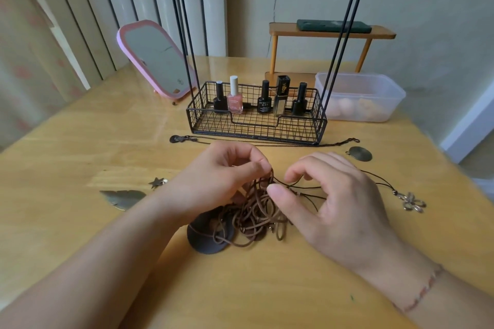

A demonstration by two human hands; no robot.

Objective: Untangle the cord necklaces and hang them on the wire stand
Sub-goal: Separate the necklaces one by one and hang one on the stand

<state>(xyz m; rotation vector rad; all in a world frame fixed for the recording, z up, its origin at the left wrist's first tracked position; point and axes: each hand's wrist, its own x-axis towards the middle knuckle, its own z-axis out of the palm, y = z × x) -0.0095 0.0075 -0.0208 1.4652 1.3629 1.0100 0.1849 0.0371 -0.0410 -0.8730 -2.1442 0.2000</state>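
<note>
Glossy yellow wooden table (80, 222) carries everything. Black wire stand (256, 117) sits at centre-back: a mesh basket base with thin uprights rising out of frame, hooks just visible along the top edge. Five nail polish bottles (264, 97) stand in a row inside the basket, four black-capped, one pink with a white cap. Pink-framed tilting mirror (156, 61) to the left of the stand; clear plastic lidless tub (359, 96) to its right with pale rounded items inside, too blurred to identify. Small orange wooden shelf (331, 32) behind, a dark flat item on top.

Tangle of brown cord necklaces (254, 211) lies on the table near centre, between both hands, partly over a dark round disc pendant (208, 235).

Left hand (224, 173) pinches strands at the top of the tangle between thumb and curled fingers, lifting them slightly. Right hand (331, 195) has fingers curled, thumb and forefinger pinching a thin dark cord that runs right to a silver flower-shaped pendant (411, 201).

Thin dark chain (256, 141) lies along the front of the stand. Loose on the table: bronze feather pendant (123, 197), small star charm (156, 182), oval metal disc (361, 153).
</note>
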